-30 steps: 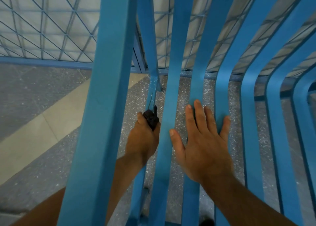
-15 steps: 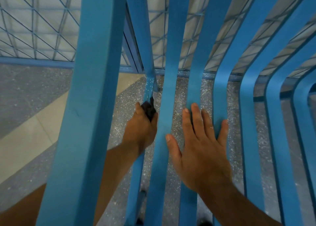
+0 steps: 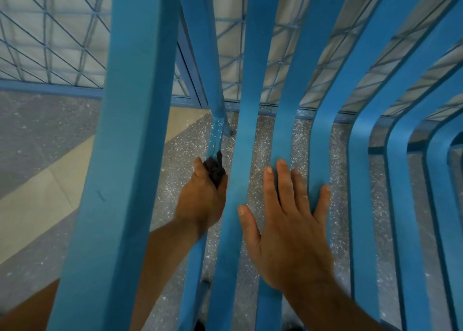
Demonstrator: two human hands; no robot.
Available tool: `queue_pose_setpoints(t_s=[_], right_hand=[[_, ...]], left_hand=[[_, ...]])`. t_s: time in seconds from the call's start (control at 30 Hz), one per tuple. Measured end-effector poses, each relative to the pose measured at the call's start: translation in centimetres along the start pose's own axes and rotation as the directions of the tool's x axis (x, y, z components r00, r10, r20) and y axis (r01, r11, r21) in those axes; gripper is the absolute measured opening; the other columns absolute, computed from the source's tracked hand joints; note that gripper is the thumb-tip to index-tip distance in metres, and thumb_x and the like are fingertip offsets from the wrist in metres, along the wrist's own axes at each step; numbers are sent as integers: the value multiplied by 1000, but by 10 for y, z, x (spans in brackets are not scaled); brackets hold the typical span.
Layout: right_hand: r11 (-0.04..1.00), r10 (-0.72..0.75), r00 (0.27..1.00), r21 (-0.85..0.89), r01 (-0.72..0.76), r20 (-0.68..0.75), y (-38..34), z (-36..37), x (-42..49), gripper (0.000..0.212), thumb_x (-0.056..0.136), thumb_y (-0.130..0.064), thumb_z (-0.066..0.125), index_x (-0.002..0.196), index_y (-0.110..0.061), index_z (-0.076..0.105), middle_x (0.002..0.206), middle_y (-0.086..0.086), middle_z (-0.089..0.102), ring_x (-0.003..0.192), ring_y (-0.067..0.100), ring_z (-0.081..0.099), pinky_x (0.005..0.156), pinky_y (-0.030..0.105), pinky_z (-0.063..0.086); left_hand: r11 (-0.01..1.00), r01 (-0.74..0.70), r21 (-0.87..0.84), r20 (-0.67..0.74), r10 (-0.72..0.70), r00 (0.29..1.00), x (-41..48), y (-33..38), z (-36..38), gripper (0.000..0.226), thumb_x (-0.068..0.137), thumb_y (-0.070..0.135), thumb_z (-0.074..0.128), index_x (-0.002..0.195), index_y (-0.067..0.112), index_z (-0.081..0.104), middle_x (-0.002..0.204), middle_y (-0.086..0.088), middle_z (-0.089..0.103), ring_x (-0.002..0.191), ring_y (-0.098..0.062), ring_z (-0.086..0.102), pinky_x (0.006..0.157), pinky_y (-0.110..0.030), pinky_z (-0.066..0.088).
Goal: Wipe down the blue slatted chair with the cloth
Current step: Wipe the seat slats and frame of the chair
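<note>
- 1 blue slatted chair (image 3: 248, 85), seen close from above
- approx. 9 slats/bars in view; those at far right crowd together, hard to split
- 1 dark cloth (image 3: 215, 169), bunched
- 2 hands: left hand (image 3: 201, 200) w/ the cloth, right hand (image 3: 288, 230) flat, 5 fingers spread
- 2 bare forearms
- 1 wire mesh fence (image 3: 50, 42) behind

cloth (image 3: 215, 170): mostly hidden in left hand (image 3: 201, 200) | left forearm: partly behind chair (image 3: 120, 180) slat | chair: cut off by all edges
</note>
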State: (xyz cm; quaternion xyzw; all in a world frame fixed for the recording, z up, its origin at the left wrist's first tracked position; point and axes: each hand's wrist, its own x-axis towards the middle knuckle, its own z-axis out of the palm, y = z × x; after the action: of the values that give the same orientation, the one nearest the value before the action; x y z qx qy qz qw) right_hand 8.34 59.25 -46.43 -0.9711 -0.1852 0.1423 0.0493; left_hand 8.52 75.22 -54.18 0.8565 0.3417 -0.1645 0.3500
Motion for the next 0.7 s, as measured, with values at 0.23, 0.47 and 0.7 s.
queue_pose_setpoints(t_s=[0.23, 0.47, 0.7], right_hand=[[1000, 1, 1000, 21, 0, -9, 1, 1, 0, 75, 97, -60, 21, 152, -9, 31, 161, 13, 24, 145, 36, 28, 113, 69, 16], [1000, -9, 1000, 14, 9, -24, 1, 2, 1, 76, 98, -61, 20, 151, -9, 31, 160, 13, 25, 146, 36, 26, 114, 67, 12], [996, -21, 996, 81, 28, -91, 5, 3, 7, 71, 96, -63, 28, 146, -15, 40, 157, 9, 33, 145, 32, 28, 113, 62, 8]], left_hand=[[1000, -13, -24, -32, 12, 999, 12, 10, 1, 78, 94, 60, 40, 154, 28, 2, 140, -9, 52, 113, -31, 58, 90, -44, 49], [993, -48, -107, 44, 53, 998, -58, -35, 5, 93, 88, 65, 47, 150, 39, -18, 155, -1, 29, 121, -30, 55, 96, -45, 49], [977, -175, -124, -204, 147, 968, -19, -22, 5, 80, 81, 40, 74, 140, 8, 30, 142, 1, 25, 117, -25, 48, 96, -25, 38]])
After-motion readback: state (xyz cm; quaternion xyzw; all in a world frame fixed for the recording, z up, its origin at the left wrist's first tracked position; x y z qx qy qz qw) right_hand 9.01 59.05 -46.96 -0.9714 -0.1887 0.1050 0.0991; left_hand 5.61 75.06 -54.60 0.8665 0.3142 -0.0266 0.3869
